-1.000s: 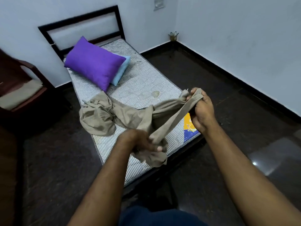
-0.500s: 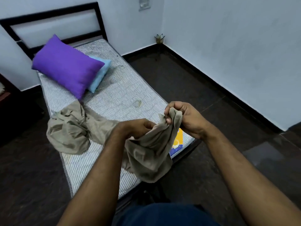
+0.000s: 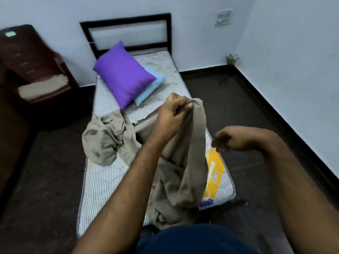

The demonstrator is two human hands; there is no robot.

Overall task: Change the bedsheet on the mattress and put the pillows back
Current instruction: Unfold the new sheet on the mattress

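We are looking through one head-worn wide-angle camera, standing at the near foot of the mattress and facing forward and down along it toward the far headboard. Both forearms are reaching in close from the near edge.

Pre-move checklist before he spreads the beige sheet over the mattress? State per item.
1. Sheet gripped: ok. Left hand pinches the beige sheet near its top edge.
2. Second grip: not ok. Right hand is beside the sheet, loosely curled, holding nothing.
3. Sheet untangled: not ok. Part lies bunched on the striped mattress.
4. Pillows off the mattress: not ok. Purple pillow lies over the light blue pillow at the head end.
5. Mattress clear: not ok. A yellow packet lies on it near the right edge.
6. Which sheet edge is held: cannot tell.
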